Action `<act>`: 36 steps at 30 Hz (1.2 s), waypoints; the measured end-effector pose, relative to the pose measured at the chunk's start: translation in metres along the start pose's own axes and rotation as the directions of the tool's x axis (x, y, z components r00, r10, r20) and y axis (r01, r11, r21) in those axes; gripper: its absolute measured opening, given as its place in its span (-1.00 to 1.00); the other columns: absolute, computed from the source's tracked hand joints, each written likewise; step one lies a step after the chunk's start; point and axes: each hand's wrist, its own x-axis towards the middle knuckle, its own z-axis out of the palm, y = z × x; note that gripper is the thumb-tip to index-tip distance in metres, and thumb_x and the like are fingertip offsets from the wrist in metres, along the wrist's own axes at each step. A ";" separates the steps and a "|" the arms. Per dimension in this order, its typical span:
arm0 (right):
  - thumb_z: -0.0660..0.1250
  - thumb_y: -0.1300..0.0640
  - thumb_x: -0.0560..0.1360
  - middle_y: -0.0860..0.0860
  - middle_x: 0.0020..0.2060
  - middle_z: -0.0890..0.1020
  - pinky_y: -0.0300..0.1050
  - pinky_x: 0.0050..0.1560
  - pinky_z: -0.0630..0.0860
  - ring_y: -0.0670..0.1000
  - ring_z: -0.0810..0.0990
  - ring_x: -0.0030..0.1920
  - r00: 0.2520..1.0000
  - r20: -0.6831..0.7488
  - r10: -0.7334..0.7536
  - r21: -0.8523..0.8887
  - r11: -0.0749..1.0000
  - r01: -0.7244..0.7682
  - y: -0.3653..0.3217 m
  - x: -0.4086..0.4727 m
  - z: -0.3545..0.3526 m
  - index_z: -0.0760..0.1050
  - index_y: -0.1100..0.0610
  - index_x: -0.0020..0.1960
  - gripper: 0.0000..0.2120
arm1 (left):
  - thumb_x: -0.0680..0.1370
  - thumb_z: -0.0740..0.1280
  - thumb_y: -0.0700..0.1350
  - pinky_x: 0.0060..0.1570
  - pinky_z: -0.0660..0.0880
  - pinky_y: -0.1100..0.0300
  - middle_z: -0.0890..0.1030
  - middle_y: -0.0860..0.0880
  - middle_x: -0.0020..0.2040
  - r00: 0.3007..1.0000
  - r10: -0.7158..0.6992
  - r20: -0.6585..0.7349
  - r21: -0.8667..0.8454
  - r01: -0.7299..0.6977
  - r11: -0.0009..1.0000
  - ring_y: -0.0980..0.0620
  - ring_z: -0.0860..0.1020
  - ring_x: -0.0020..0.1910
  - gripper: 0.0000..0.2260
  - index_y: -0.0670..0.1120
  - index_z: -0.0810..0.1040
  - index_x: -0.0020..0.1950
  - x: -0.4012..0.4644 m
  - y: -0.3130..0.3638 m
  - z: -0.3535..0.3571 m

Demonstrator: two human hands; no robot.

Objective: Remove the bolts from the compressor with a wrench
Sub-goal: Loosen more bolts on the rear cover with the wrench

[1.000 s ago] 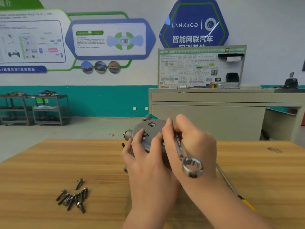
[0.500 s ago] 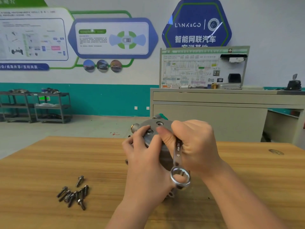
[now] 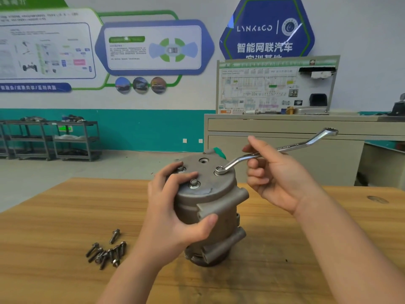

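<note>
1. compressor (image 3: 210,218) stands upright on the tabletop (image 3: 54,216), near its middle, flat end cap facing up.
2. end cap carries three bolts in view: one near the front edge (image 3: 193,183), one at the left rim (image 3: 180,169) partly behind fingers, one at the right under the wrench ring.
3. an open threaded hole (image 3: 204,160) sits toward the back of the cap; a green piece (image 3: 219,152) shows at the rear edge.
4. wrench (image 3: 278,149): offset ring type; near ring seated over the right bolt (image 3: 219,170), shaft rising up and to the right, far ring free in the air.
5. right hand (image 3: 280,178): palm turned up, thumb and fingers curled round the wrench shaft just beyond the near bend.
6. left hand (image 3: 173,216): wrapped round the compressor body, fingers over the left rim of the cap, thumb pressed on the front of the housing.
7. loose bolts (image 3: 107,252): a small heap on the tabletop left of the compressor, well apart from it, one lying slightly apart from the rest.
8. beyond the tabletop: a grey cabinet (image 3: 285,128) carrying a diagram board (image 3: 263,88); shelving carts (image 3: 52,139) by a white and teal wall with posters.
</note>
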 end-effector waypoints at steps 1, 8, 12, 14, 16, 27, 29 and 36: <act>0.42 0.02 0.34 -0.01 -0.55 0.41 -0.37 -0.66 0.21 -0.16 0.32 -0.62 1.000 -0.001 0.009 0.010 1.000 -0.009 0.000 0.001 0.000 0.50 0.16 -0.24 -0.78 | 0.20 0.43 0.32 0.32 0.23 0.30 0.22 0.38 0.35 1.000 0.002 0.009 -0.001 -0.002 1.000 0.15 0.24 0.45 -0.43 0.26 0.44 0.18 -0.001 0.000 0.001; 0.36 0.16 0.36 -0.02 -0.48 0.45 -0.39 -0.60 0.29 -0.18 0.39 -0.56 0.997 0.060 0.050 0.279 0.958 -0.065 0.003 0.011 -0.010 0.55 0.26 -0.14 -0.83 | 0.30 0.35 0.28 0.25 0.15 0.58 0.10 0.22 0.50 0.998 0.017 0.059 -0.070 -0.013 0.997 0.40 0.10 0.46 -0.42 0.18 0.37 0.27 -0.006 0.001 0.006; 0.32 0.15 0.43 -0.03 -0.48 0.43 -0.37 -0.64 0.23 -0.18 0.32 -0.58 0.997 0.070 0.017 0.239 0.970 -0.033 0.004 0.013 -0.013 0.53 0.24 -0.13 -0.86 | 0.28 0.42 0.28 0.33 0.23 0.47 0.13 0.27 0.47 0.996 0.011 0.093 -0.105 -0.001 0.995 0.33 0.16 0.47 -0.40 0.22 0.35 0.27 -0.004 0.000 0.008; 0.27 0.15 0.52 -0.02 -0.48 0.45 -0.37 -0.65 0.23 -0.18 0.33 -0.59 0.997 0.051 -0.055 0.291 0.956 0.038 -0.001 0.012 -0.014 0.50 0.21 -0.17 -0.85 | 0.22 0.48 0.30 0.34 0.26 0.45 0.15 0.29 0.45 0.996 -0.008 0.090 -0.103 0.017 0.995 0.35 0.18 0.45 -0.35 0.24 0.34 0.25 -0.002 0.000 0.010; 0.31 0.17 0.49 -0.02 -0.49 0.48 -0.38 -0.66 0.24 -0.19 0.36 -0.60 0.990 0.003 -0.140 0.361 0.924 0.129 -0.009 0.009 -0.016 0.48 0.18 -0.24 -0.85 | 0.20 0.50 0.30 0.35 0.29 0.41 0.16 0.30 0.43 0.997 -0.016 0.074 -0.092 0.023 0.996 0.36 0.20 0.43 -0.33 0.23 0.34 0.23 -0.001 0.001 0.010; 0.39 0.21 0.51 0.18 -0.55 0.49 -0.31 -0.57 0.29 -0.08 0.37 -0.64 0.675 0.148 -0.723 -0.509 0.530 0.679 0.011 -0.020 0.000 0.25 0.11 -0.42 -0.57 | 0.21 0.40 0.36 0.37 0.05 0.51 0.14 0.19 0.42 0.957 0.010 -0.289 0.153 0.036 0.988 0.13 0.17 0.48 -0.39 0.23 0.32 0.17 -0.017 0.018 0.043; 0.38 0.21 0.49 0.20 -0.54 0.43 -0.13 -0.54 0.31 0.08 0.37 -0.58 0.592 0.154 -0.791 -0.564 0.421 0.710 0.018 -0.024 0.006 0.25 0.22 -0.39 -0.61 | 0.22 0.38 0.39 0.41 0.08 0.41 0.12 0.21 0.42 0.953 -0.002 -0.304 0.142 0.048 0.989 0.09 0.15 0.50 -0.40 0.25 0.30 0.18 -0.018 0.020 0.044; 0.36 0.26 0.50 0.13 -0.56 0.36 -0.19 -0.47 0.33 0.06 0.37 -0.52 0.425 0.266 -0.865 -0.637 0.173 0.751 0.030 -0.026 0.013 0.29 0.26 -0.40 -0.63 | 0.28 0.34 0.38 0.44 0.24 -0.24 0.12 0.27 0.40 0.943 -0.072 -0.324 0.127 0.119 0.985 -0.11 0.10 0.56 -0.44 0.20 0.32 0.19 -0.015 0.025 0.046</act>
